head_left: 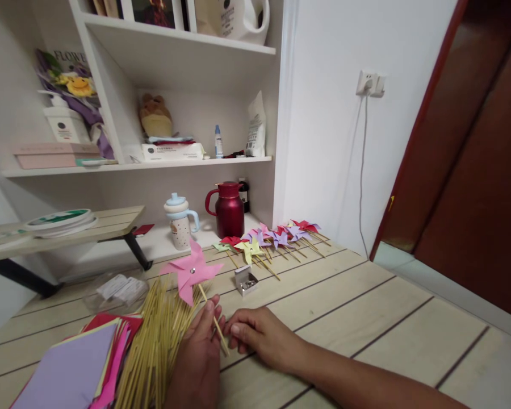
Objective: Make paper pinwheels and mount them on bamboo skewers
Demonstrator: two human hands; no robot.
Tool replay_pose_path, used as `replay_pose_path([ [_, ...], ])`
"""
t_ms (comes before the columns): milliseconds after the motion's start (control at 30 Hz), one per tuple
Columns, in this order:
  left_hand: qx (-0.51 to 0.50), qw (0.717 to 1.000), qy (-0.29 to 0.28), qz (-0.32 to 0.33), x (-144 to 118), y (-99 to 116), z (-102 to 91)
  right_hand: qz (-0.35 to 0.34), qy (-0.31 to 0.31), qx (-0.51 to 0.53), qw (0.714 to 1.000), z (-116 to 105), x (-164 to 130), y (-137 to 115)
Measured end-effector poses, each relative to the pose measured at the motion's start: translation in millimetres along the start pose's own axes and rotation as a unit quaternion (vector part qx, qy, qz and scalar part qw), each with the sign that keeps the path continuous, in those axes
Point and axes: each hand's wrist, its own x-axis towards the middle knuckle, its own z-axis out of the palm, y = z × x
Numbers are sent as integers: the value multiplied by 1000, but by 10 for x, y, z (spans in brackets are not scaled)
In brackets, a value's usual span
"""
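Observation:
A pink paper pinwheel (193, 271) on a thin wooden stick tilts up and to the left, with a shiny pin at its centre. My left hand (202, 335) is closed on the stick, which runs down past the fingertips. Close beside it, my right hand (264, 335) is curled with thumb against fingers; whether anything is inside is hidden. Under and left of my left hand lies a large bundle of wooden sticks (151, 335). A stack of coloured paper squares (68, 363), lilac on top, sits further left. Beyond my hands stands an open small box (247, 281) of metal fasteners.
Several finished pinwheels (276, 236) lie at the table's far edge. A clear plastic container (114, 289) holds white packets. Behind the table, a red thermos jug (230, 210) and a blue-lidded cup (179, 221) stand in the shelf. A low wooden stand (114, 221) is at left.

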Motion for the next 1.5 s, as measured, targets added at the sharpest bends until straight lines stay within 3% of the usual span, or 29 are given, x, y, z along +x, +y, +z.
replay_pose_path([
  [300,-14,1000,-6,1,3,-36,20,-19,3,-37,999,0,-2,43],
  [533,-18,1000,8,-5,-59,-29,54,21,57,-28,998,85,25,109],
  [833,-6,1000,12,-8,-20,-27,69,23,53,-29,998,82,36,154],
  [967,1,1000,-7,-10,20,-61,36,-2,45,1,999,75,44,153],
  [1200,11,1000,-22,-12,61,-101,7,19,70,35,997,106,52,156],
  [1333,32,999,-30,-4,146,-123,-99,26,73,60,995,118,52,125],
  [1500,93,992,-55,68,389,-163,-362,49,75,43,995,112,96,140],
])
